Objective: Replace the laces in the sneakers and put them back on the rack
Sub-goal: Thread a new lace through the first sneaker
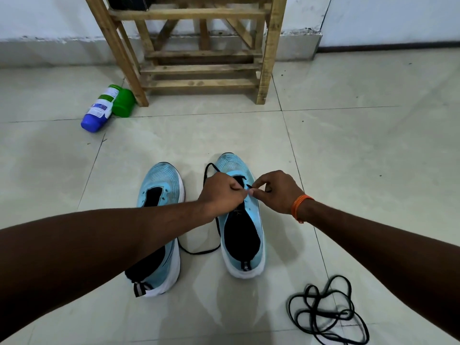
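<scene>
Threading a black lace (198,253) into the sneaker (242,247) on the person's right, on the floor (361,158) before the wooden rack (199,69). The right hand (276,192) pinches the lace tip. The left hand (221,192) seems to curl round the lace beside the eyelets. Steadying the eyelet edge and feeding the tip straight should help.

Looks like a home entry corner. Pale tiled floor (373,150) w/ rough wooden shoe rack (199,68) against scuffed white wall (49,18). Two plastic bottles (99,111) lie on floor by rack leg.
</scene>
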